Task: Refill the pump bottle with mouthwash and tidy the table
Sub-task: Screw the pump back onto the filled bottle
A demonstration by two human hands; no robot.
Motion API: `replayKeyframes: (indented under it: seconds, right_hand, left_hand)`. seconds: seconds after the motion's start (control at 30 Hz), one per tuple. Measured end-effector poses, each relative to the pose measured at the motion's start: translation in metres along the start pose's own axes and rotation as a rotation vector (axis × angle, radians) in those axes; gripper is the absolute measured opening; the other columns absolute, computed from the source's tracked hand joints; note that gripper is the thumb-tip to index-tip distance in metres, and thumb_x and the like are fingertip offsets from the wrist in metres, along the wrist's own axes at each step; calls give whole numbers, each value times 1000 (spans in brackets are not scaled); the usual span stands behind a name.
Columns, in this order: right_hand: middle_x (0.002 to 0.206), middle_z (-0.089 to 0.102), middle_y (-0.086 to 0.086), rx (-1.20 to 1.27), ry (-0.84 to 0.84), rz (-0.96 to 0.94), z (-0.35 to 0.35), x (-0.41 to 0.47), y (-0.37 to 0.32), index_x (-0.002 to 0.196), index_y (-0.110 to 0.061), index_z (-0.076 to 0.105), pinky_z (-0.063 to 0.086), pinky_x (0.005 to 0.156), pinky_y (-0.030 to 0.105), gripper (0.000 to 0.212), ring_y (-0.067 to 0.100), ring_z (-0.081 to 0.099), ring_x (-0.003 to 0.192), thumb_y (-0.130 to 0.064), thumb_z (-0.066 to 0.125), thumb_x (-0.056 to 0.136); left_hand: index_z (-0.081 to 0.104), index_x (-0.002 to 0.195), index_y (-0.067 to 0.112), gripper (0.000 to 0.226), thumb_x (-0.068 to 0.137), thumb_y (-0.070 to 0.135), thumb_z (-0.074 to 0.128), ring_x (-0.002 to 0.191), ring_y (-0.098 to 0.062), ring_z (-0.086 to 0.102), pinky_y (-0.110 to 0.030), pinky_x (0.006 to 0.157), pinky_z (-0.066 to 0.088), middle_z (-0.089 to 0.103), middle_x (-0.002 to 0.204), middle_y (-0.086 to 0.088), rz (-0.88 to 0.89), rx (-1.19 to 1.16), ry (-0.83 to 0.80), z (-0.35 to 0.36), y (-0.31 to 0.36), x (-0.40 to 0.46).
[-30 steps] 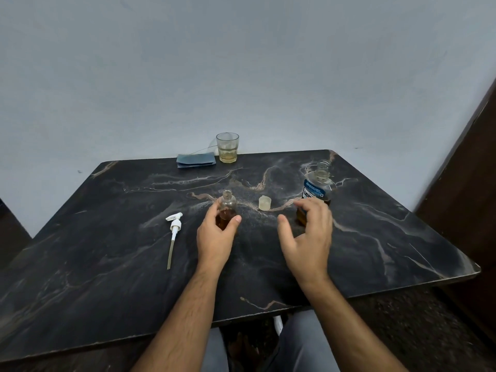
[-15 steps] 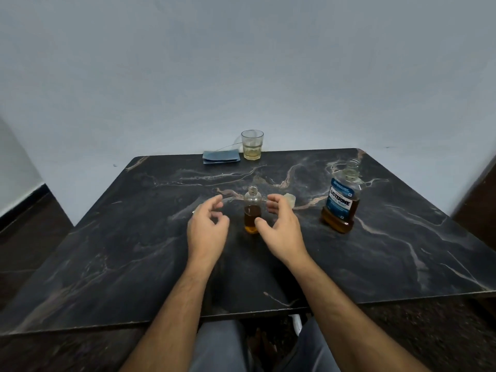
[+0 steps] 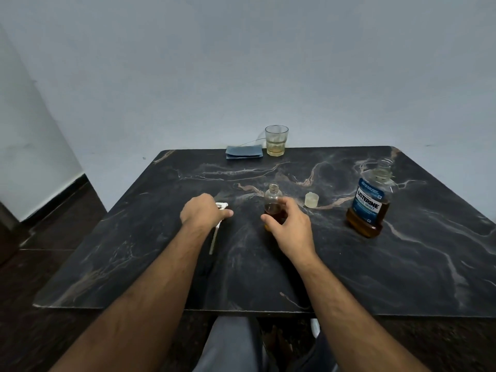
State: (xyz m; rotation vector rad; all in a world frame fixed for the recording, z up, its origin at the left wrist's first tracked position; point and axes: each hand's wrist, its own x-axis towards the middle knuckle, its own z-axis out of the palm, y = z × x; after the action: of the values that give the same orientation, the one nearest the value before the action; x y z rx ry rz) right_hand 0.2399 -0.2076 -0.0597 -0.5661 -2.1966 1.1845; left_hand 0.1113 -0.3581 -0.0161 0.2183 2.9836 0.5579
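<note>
Gripping hand (right): the right hand (image 3: 291, 226) curls round the lower half of the small pump bottle (image 3: 273, 202), thumb on its left side, fingers wrapped behind and to the right.
Pump bottle: upright near the table's middle, neck open, amber liquid filling about the lower half.
Left hand: the left hand (image 3: 201, 212) lies knuckles-up over the white pump head (image 3: 222, 205); whether the fingers actually pinch it cannot be told, since the hand covers the contact.
Pump tube: the dip tube (image 3: 214, 240) runs from under that hand toward the near edge, flat on the stone.
Cap: a small translucent cap (image 3: 312, 200) sits just right of the pump bottle, apart from the right hand.
Mouthwash bottle: the Listerine bottle (image 3: 370, 200) stands uncapped toward the right, well apart from the hands, amber liquid low in it.
Far edge: a drinking glass (image 3: 276, 140) with pale liquid and a folded blue cloth (image 3: 244, 152) sit side by side right at the back rim, against the wall.
Table: the dark marble table (image 3: 402, 277) has its near right and near left stretches bare.
Open room: clear stone lies between the two forearms and between cap and mouthwash bottle; the left edge drops to dark floor.
</note>
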Motion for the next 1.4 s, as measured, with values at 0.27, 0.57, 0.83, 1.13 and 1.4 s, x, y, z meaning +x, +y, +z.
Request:
replayKeyframes:
  seconds: [0.27,0.57,0.83,1.13,1.4]
  right_hand:
    - [108,70,-12,3,26,-19,0,0,3,117,-27,59,53,94,34,45,7,65,103,-33,80,77]
    - [106,70,-13,-17,20,-9,-1,-3,2,116,-27,60,53,93,33,44,6,64,101,-35,79,78]
    - [103,70,-15,-16,21,-16,-2,-5,1,114,-29,60,53,91,32,41,4,64,98,-35,78,77]
    - [106,69,-15,-30,18,-21,-3,-4,0,115,-30,60,52,91,29,42,5,63,100,-36,78,78]
    - [107,69,-14,-38,16,-24,-5,-6,-2,116,-28,59,50,90,24,42,6,62,100,-35,78,79]
  left_hand:
    - [77,86,19,26,76,44,80,96,-18,66,-37,86,53,73,101,5,131,-469,-48,-18,28,2]
    - [72,99,14,15,90,26,69,101,-17,70,-23,80,52,76,98,1,358,-1175,-21,-87,89,-24]
    - [68,115,6,29,91,22,69,85,-3,69,-4,61,47,76,105,-3,388,-1241,-25,-78,108,-31]
    - [63,119,3,34,89,19,69,98,-12,71,-28,91,53,76,104,-3,409,-1345,-15,-72,106,-33]
    - [67,101,12,13,89,15,71,81,4,69,-15,74,51,76,101,1,481,-1255,-78,-52,108,-35]
